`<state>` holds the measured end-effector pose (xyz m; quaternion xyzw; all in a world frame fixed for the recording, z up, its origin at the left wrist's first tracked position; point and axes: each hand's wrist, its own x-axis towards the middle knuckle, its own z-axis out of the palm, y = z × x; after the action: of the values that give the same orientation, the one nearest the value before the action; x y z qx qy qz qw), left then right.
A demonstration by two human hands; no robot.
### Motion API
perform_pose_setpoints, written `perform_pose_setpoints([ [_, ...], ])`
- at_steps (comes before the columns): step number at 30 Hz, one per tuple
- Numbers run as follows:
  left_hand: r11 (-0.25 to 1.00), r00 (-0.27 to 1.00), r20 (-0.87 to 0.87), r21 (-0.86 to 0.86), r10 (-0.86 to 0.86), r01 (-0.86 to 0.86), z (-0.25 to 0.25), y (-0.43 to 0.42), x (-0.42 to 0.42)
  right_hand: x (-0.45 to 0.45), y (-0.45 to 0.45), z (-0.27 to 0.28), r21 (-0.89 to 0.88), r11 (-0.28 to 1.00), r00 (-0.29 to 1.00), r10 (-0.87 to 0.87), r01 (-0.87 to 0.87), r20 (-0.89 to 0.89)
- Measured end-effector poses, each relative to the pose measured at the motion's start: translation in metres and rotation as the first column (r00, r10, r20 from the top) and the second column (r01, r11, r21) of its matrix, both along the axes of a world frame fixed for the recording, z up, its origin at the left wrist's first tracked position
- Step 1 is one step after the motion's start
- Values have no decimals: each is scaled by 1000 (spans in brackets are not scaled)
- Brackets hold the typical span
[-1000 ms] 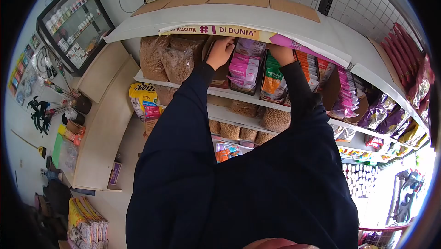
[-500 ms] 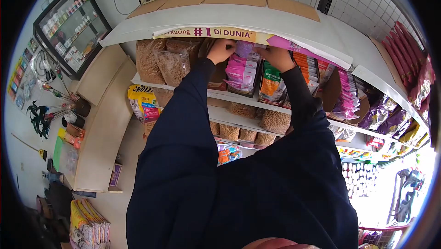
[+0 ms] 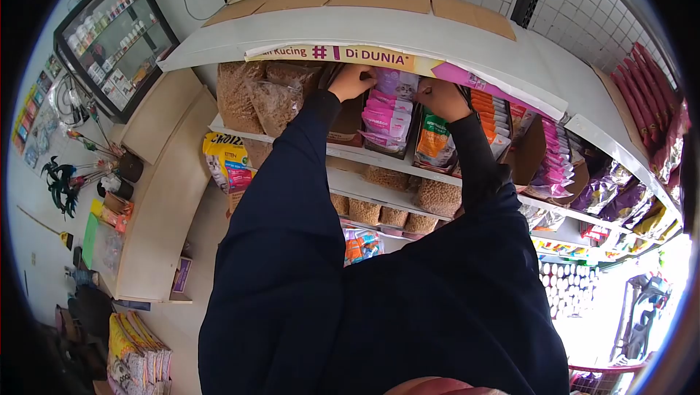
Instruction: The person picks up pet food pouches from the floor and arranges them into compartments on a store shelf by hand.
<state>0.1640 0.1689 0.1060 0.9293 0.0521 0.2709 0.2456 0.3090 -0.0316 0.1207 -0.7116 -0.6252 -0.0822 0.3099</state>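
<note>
My left hand (image 3: 354,83) is closed at the left edge of a light purple pouch (image 3: 396,84) under the upper shelf. The fingers of my right hand (image 3: 443,99) are curled in at the pouch's right edge; their tips are partly hidden. A cat picture seems to show on the pouch's front. Just below it, several pink pouches (image 3: 386,119) stand in a row in a display box. Green and orange pouches (image 3: 435,136) sit beneath my right hand.
Large clear bags of brown kibble (image 3: 275,105) fill the shelf's left end. A printed strip (image 3: 372,56) runs along the shelf edge above my hands. Orange pouches (image 3: 490,109) and a box of pink pouches (image 3: 552,158) stand to the right. A counter (image 3: 164,198) is at left.
The light purple pouch now shows broader and flatter between my hands. My right hand has moved slightly right and down, while my left hand stays nearly in place.
</note>
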Motion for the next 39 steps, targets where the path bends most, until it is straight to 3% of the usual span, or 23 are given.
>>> perform_pose_setpoints([
  [3, 999, 997, 63, -31, -39, 41, -1, -1, 2, -5, -3, 3, -11, 998, 994, -64, 65, 88],
  [6, 1000, 997, -78, 31, 1, 2, 0, 1, 5, -3, 3, 0, -125, 988, 985, -69, 90, 160],
  [7, 999, 976, -215, 41, 40, -32, 5, 3, 7, -3, 2, 3, -125, 988, 984, -70, 91, 161],
  [8, 996, 935, -345, 57, 81, -66, 10, 4, 8, -2, 0, 7, -115, 992, 998, -45, 49, 32],
  [9, 996, 936, -343, 58, 82, -66, 7, 4, 7, -3, -1, 11, -101, 995, 995, -17, 7, -99],
  [11, 994, 989, 141, 87, 49, -62, 2, 6, 5, 0, 1, 12, -46, 999, 999, -19, 18, -35],
  [12, 997, 998, -45, 59, 46, -43, 10, 7, 2, 1, 2, 10, 1, 1000, 999, -26, 26, 19],
  [16, 998, 992, -118, 46, 41, -36, 13, 7, 7, 6, 9, 4, -53, 998, 997, -44, 47, 60],
  [18, 999, 967, -254, -43, -11, 0, 7, 12, 13, 6, 13, 0, -143, 988, 997, -48, 55, 55],
  [22, 992, 970, -238, 123, 55, -26, -5, 15, 17, 2, 15, 1, -187, 980, 997, -68, 75, 44],
  [24, 984, 980, -187, 174, 63, -31, -4, 15, 17, -1, 16, 4, -207, 969, 973, -92, 137, 213],
  [25, 984, 980, -189, 174, 64, -30, -1, 15, 19, -2, 18, 4, -207, 969, 973, -92, 136, 211],
  [28, 973, 828, -545, 229, 134, -6, 25, 5, 22, -1, 24, 5, -282, 936, 962, -146, 210, 231],
  [29, 972, 832, -540, 234, 132, -2, 28, 4, 19, 1, 24, 6, -305, 931, 963, -126, 198, 240],
  [31, 992, 974, -224, 126, 39, -11, 34, 6, 11, 3, 20, 10, -322, 928, 963, -113, 190, 244],
  [32, 997, 942, -327, -51, -79, 66, 41, 10, 11, 3, 18, 10, -321, 938, 986, -88, 130, 144],
  [34, 996, 953, -303, 65, -33, 55, 34, 14, 16, -2, 14, 14, -317, 946, 998, -56, 66, 41],
  [35, 985, 962, -273, 170, 8, 40, 27, 14, 18, -5, 13, 15, -287, 953, 992, -71, 98, 106],
  [36, 962, 988, -127, 267, 87, -51, 31, -4, 10, -8, 13, 14, -253, 959, 982, -88, 130, 169],
  [37, 962, 987, -133, 267, 88, -50, 30, -2, 12, -8, 15, 13, -255, 959, 983, -87, 127, 163],
  [39, 986, 949, -315, 165, 27, 27, 27, 3, 17, -6, 18, 12, -294, 945, 971, -81, 146, 223],
])
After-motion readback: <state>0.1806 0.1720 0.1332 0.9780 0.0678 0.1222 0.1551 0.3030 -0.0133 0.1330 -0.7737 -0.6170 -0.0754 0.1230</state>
